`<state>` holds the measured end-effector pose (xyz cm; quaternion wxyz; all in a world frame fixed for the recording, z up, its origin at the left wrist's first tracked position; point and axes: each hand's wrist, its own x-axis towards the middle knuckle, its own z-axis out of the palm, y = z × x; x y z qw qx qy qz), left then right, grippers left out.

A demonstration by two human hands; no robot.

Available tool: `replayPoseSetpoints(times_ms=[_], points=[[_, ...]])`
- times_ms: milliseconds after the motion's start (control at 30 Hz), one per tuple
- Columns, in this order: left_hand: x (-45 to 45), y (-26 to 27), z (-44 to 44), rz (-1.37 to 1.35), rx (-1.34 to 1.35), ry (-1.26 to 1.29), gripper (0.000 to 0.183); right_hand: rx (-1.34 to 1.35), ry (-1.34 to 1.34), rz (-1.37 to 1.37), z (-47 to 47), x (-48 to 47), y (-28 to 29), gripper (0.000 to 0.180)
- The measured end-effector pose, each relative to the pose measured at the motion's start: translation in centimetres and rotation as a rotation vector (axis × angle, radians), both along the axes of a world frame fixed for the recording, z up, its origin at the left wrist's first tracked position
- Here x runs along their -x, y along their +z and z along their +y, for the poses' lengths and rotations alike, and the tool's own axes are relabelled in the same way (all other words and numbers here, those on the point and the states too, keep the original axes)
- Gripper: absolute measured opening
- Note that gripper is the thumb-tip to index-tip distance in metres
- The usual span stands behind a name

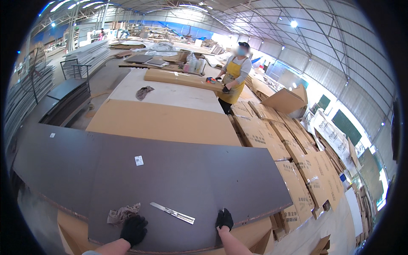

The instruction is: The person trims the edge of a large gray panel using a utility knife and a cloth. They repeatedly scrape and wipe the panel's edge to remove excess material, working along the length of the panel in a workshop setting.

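Note:
My left hand (134, 230), in a black glove, rests low on a dark grey panel (172, 178), beside a crumpled brown rag (123, 213); whether its fingers touch the rag is unclear. Between my hands a metal snap-off utility knife (173, 213) lies on the panel with its blade out. My right hand (224, 219), also black-gloved, is at the panel's right side edge, where this panel overlaps another dark one; its grip there cannot be made out. A small white label (139, 160) is stuck farther up the panel.
Cardboard (165, 122) lies beyond the panels on a white-topped table (185, 98) with another rag (144, 93). A co-worker in a yellow apron (234, 75) holds a tape dispenser (210, 80) at a long carton (181, 80). Stacked cartons (261, 137) stand right, dark panels (67, 102) left.

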<state>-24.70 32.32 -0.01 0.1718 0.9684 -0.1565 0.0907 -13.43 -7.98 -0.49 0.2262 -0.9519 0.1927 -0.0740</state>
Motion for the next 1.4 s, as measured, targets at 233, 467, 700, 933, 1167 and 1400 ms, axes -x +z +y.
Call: replayPoseSetpoints(times_ms=[233,467,700,933,1167,1400], points=[[0.1,-1.0,0.3,-0.011,-0.025,0.022,0.033,0.016,0.052,-0.078,-0.6,-0.1,-1.0,0.040],[0.3,0.8,0.7,-0.114,0.094,0.000,0.034,0.109,0.122,0.039,-0.4,-0.5,-1.0,0.041],[-0.4,-1.2,0.2,-0.199,0.173,-0.036,0.035,-0.457,0.270,-0.305,7.6,4.0,-0.7,0.034],[0.8,2.1,3.3,0.028,0.579,-0.153,0.029,-0.684,0.459,-0.006,27.1,18.0,4.9,0.037],[3.4,0.9,15.9,-0.028,0.372,-0.109,0.030,-1.337,0.295,0.267,30.2,21.9,-3.7,0.034],[8.1,0.7,20.6,-0.216,0.402,0.013,0.036,-1.629,-0.080,0.398,28.2,23.8,-5.8,0.038]])
